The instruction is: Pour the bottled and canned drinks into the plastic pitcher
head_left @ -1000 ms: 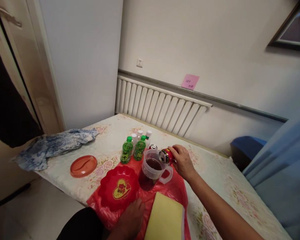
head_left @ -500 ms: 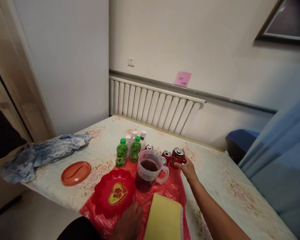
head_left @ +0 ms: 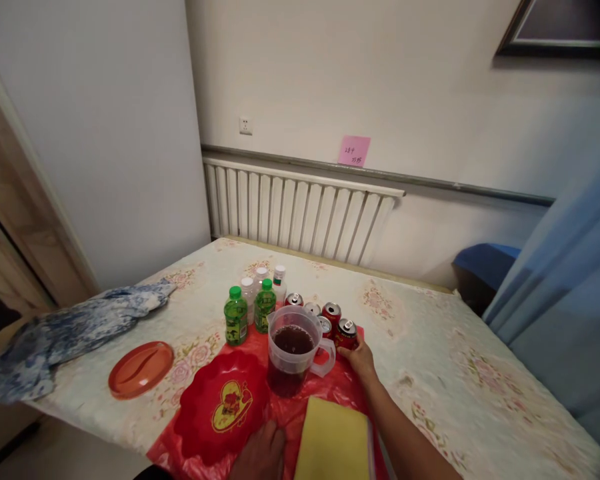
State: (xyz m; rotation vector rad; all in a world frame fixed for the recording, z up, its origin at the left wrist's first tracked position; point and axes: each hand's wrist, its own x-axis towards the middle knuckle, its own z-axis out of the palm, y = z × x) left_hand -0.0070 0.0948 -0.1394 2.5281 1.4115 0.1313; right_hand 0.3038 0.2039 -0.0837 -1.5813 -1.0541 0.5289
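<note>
My right hand [head_left: 359,358] is closed round a red soda can [head_left: 347,335], which stands upright at the right end of a group of cans. Close by are another red can [head_left: 332,315] and more cans, partly hidden behind a clear plastic pitcher [head_left: 291,380] of dark brown liquid. My left hand [head_left: 261,450] lies on a red plastic sheet [head_left: 325,387], fingers laid down beside a scalloped red tray [head_left: 195,403] with a yellow heart print. Nothing shows in it. A yellow book or folded cloth [head_left: 334,440] lies between my forearms.
Green bottles [head_left: 236,319] and white-capped bottles [head_left: 279,283] stand behind the tray. An orange-red dish [head_left: 141,370] and a crumpled blue-white cloth [head_left: 95,327] lie left on the flowered tablecloth [head_left: 425,333]. A radiator [head_left: 300,210] is behind; a blue curtain [head_left: 555,300] hangs right.
My right hand has lowered the red can and brought it nearer, in front of the other cans. My left hand stays beside the tray. The view has shifted slightly.
</note>
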